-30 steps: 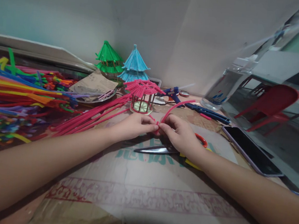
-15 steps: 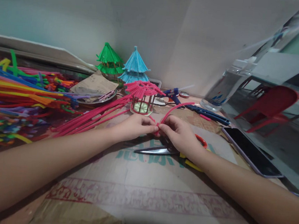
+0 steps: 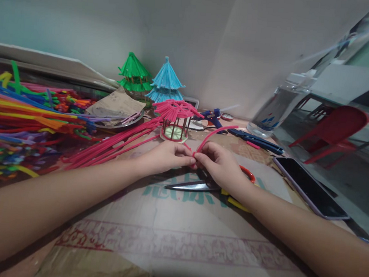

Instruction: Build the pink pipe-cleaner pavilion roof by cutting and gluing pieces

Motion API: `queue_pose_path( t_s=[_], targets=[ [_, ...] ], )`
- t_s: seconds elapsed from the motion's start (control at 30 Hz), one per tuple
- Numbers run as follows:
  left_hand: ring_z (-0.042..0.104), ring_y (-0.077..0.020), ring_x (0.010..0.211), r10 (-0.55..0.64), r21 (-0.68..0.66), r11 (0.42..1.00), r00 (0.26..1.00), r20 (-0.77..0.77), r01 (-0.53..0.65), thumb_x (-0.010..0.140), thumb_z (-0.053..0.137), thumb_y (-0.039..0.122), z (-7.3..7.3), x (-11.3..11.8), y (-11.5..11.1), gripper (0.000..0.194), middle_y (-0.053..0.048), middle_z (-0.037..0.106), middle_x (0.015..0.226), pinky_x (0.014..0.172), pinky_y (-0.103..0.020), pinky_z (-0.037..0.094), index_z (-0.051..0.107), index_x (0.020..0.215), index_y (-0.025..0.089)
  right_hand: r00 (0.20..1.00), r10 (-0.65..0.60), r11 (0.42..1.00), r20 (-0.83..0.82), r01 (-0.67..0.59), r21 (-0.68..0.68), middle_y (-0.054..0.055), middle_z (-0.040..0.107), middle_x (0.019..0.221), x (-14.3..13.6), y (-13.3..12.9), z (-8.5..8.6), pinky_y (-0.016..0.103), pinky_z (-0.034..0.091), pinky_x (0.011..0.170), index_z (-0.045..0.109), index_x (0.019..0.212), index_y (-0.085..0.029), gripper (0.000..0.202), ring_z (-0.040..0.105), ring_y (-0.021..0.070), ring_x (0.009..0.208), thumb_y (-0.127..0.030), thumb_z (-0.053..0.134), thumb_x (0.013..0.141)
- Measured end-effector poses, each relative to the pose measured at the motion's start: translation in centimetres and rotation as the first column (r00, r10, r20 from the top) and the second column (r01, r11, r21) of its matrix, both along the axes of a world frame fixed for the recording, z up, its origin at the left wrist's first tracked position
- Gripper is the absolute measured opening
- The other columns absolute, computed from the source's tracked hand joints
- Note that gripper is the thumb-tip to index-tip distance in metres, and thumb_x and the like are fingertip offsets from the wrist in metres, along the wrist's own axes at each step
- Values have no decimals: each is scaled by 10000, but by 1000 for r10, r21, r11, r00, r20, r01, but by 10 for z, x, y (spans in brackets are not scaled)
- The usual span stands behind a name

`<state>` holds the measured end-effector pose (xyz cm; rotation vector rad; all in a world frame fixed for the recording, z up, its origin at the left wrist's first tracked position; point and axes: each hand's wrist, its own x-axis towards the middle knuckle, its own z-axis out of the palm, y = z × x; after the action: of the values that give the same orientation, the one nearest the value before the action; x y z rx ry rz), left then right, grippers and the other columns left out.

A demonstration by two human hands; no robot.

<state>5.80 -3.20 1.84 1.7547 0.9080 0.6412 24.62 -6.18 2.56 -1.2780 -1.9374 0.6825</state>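
- Head view, clock face centred on the meeting fingertips; the left hand [image 3: 171, 157] and right hand [image 3: 219, 164] pinch a pink fuzzy strip [image 3: 210, 134] between thumbs and fingers, thumb tips nearly touching; its free end curves out toward 1 o'clock.
- Scissors [image 3: 190, 185]: blades at 6 o'clock, pointing toward 8; handles at 4, partly hidden by the right hand and wrist; they lie on a printed cardboard sheet [image 3: 180, 218] spread over the desk [image 3: 18, 267].
- Pink-roofed model [image 3: 176, 109], upright on thin posts, at 11 o'clock, near the hands; blue-roofed model [image 3: 166, 78] behind it; green-roofed model [image 3: 132, 67] between 10 and 11.
- Pink strip bundle [image 3: 113, 143] at 9 o'clock; multicoloured strips [image 3: 28, 114] farther out.
- Glue gun [image 3: 215, 116] at 1 o'clock; clear bottle [image 3: 269, 109] at 2; phone [image 3: 309, 186] at 3, well apart from the hands.
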Motion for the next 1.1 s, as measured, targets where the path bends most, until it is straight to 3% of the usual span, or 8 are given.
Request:
queue_pose_path(
  t_s=[0.53,0.87,1.1],
  targets=[
    [683,-145,810,3,-12,1000,1000,-9,-3,811,671,321,2,0,-2,190,-33,764,874,722,-217,481,733,862,149,999,-19,999,51,17,36,-19,611,680,-2,-3,3,257,392,596,588,768,-196,145,533,133,624,-273,569,890],
    [689,-144,803,-12,-8,1000,999,32,13,814,661,318,-3,0,0,174,-29,766,856,726,-222,491,725,825,157,988,70,989,-134,-86,-119,-5,664,731,0,-2,-1,252,442,574,618,867,-205,131,602,144,644,-298,537,912],
    [695,-153,818,-18,6,1000,1000,-7,18,816,659,329,0,-1,-1,191,-33,772,866,742,-227,500,738,843,157,990,61,989,-130,-78,-129,-3,667,732,1,1,-4,257,458,578,600,848,-208,110,611,151,654,-302,564,895]
  ],
)
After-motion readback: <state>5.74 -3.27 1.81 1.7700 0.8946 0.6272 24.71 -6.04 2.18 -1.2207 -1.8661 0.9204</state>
